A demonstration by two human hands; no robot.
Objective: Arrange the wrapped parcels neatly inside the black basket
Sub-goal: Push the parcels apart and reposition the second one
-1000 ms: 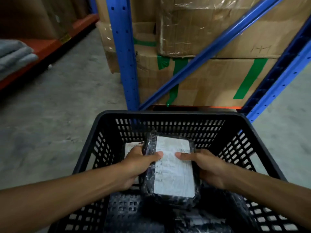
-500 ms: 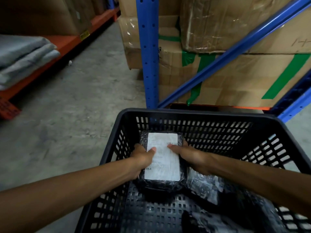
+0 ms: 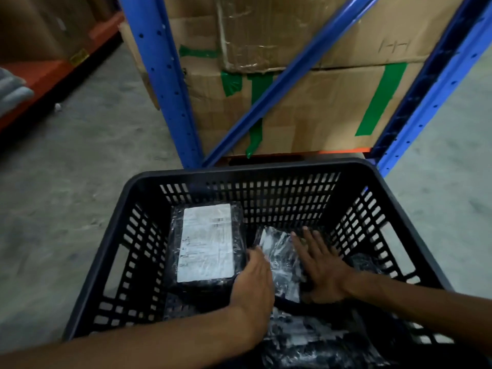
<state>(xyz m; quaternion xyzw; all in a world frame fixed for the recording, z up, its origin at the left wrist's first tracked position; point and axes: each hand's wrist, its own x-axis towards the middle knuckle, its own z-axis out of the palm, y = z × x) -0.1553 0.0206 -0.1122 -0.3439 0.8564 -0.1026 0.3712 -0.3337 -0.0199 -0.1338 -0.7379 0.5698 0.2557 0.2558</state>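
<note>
Both forearms are bare from the bottom edge of the picture to the wrists; no sleeve, glove, watch, bracelet or ring shows. The left hand and the right hand are bare too. The right hand's fingers end in short, plain, unpainted nails.

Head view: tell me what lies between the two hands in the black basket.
Between the left hand and the right hand, the head view shows a crinkled, plastic-wrapped black parcel lying on the floor of the black plastic basket.
</note>
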